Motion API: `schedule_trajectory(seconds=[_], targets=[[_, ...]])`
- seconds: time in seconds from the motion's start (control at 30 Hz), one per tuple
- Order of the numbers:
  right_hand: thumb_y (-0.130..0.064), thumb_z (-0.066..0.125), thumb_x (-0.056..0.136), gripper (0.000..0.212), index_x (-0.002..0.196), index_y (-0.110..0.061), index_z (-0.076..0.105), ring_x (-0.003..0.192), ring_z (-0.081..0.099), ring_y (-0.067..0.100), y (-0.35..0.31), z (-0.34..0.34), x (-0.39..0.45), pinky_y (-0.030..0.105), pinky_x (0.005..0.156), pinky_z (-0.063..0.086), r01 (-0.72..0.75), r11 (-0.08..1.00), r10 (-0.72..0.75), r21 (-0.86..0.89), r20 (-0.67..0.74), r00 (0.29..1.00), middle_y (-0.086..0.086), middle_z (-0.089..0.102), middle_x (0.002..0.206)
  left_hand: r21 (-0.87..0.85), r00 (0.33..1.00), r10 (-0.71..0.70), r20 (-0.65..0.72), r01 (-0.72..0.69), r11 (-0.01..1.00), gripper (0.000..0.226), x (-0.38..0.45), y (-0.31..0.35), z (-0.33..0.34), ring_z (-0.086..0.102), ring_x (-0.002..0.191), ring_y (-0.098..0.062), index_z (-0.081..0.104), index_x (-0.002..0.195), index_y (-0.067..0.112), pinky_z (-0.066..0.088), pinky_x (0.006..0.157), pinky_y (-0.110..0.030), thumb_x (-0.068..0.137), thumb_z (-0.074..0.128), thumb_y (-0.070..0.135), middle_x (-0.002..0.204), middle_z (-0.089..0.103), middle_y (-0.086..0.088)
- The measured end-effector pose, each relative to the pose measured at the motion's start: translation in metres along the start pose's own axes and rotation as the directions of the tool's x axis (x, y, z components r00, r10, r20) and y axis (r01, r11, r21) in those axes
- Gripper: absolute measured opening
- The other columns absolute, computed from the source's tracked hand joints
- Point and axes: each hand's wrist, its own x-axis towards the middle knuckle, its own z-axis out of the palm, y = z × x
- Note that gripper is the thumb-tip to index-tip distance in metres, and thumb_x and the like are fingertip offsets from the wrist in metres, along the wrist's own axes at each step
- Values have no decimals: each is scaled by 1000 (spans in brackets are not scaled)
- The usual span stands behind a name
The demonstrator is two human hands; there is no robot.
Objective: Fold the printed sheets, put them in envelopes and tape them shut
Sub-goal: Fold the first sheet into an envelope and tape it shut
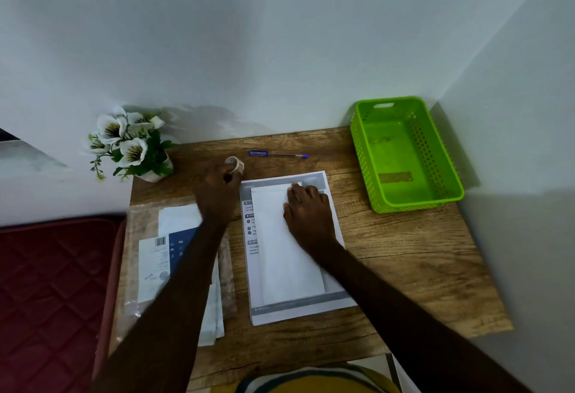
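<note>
A white envelope (pixel 286 246) lies lengthwise on a stack of printed sheets (pixel 329 302) in the middle of the wooden desk (pixel 404 268). My right hand (pixel 308 212) presses flat on the envelope's far end, fingers straight. My left hand (pixel 217 190) reaches to the far left of the sheets and grips a small roll of clear tape (pixel 235 164), which stands on the desk. A clear plastic pack of envelopes (pixel 174 255) lies at the left under my left forearm.
A green plastic basket (pixel 435 156) stands at the desk's far right corner against the walls. A blue pen (pixel 277 154) lies near the back edge. A pot of white artificial flowers (pixel 130 143) sits at the far left corner. A red cushion (pixel 49 283) lies left of the desk.
</note>
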Motion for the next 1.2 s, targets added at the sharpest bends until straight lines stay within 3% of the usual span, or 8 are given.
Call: schedule_trajectory(seconds=[0.13, 0.27, 0.33, 0.47, 0.63, 0.87, 1.03, 1.2], targets=[[-25, 63, 97, 39, 128, -2, 67, 113, 64, 37, 1, -2, -1, 48, 93, 53, -16, 1000, 16, 26, 15, 1000, 16, 68, 129, -382, 992, 7, 128, 43, 923, 25, -24, 10, -14, 69, 86, -18, 71, 107, 11, 57, 76, -39, 101, 60, 33, 96, 73, -4], [-26, 57, 100, 40, 131, -2, 63, 119, 60, 37, -1, -10, 3, 48, 97, 48, -29, 997, 24, 71, 73, 997, 16, 64, 134, -528, 979, -39, 199, 141, 837, 24, -51, 20, -28, 71, 77, -4, 66, 114, 11, 54, 62, -16, 102, 59, 31, 92, 72, 5], [-25, 57, 100, 38, 131, -3, 64, 124, 58, 36, -1, -16, 5, 48, 101, 46, -50, 988, 38, 148, 80, 996, 16, 63, 136, -566, 961, -58, 271, 208, 798, 25, -61, 23, -32, 74, 80, -10, 64, 119, 13, 59, 64, -21, 102, 59, 31, 97, 74, 2], [-26, 63, 101, 35, 133, -12, 67, 130, 56, 19, -2, -38, 6, 35, 110, 44, -111, 827, 107, 551, 39, 993, 5, 66, 137, -593, 937, -41, 348, 254, 764, 28, -75, 27, -39, 76, 85, -17, 64, 124, 15, 62, 70, -28, 102, 57, 32, 103, 76, 1], [-30, 71, 96, 31, 125, -19, 73, 112, 64, 3, -14, -65, 2, 21, 77, 58, -117, 550, 118, 827, 62, 991, -7, 71, 127, -597, 923, 7, 386, 244, 765, 34, -86, 31, -44, 75, 94, -10, 63, 123, 30, 60, 70, -21, 95, 55, 47, 114, 73, 9], [-21, 75, 93, 30, 121, -10, 74, 112, 67, 11, -21, -71, -3, 28, 74, 62, -59, 526, 128, 849, -11, 992, 2, 73, 124, -561, 922, 31, 386, 208, 801, 34, -88, 32, -43, 74, 98, -13, 60, 122, 36, 61, 76, -21, 94, 50, 51, 122, 71, 2], [-17, 75, 94, 23, 115, -8, 77, 104, 70, 10, -22, -70, -2, 23, 70, 58, 5, 522, 123, 853, -81, 989, 1, 76, 114, -521, 924, 36, 380, 181, 834, 35, -89, 32, -43, 67, 116, -21, 63, 128, 21, 55, 102, -46, 101, 52, 40, 131, 68, 0], [-17, 76, 92, 20, 110, -7, 79, 99, 73, 11, -17, -68, -1, 39, 75, 63, -2, 540, 128, 841, -79, 989, 2, 79, 107, -492, 927, 33, 374, 169, 854, 28, -89, 31, -43, 65, 117, -21, 68, 122, 22, 53, 103, -49, 101, 57, 38, 130, 67, 4]])
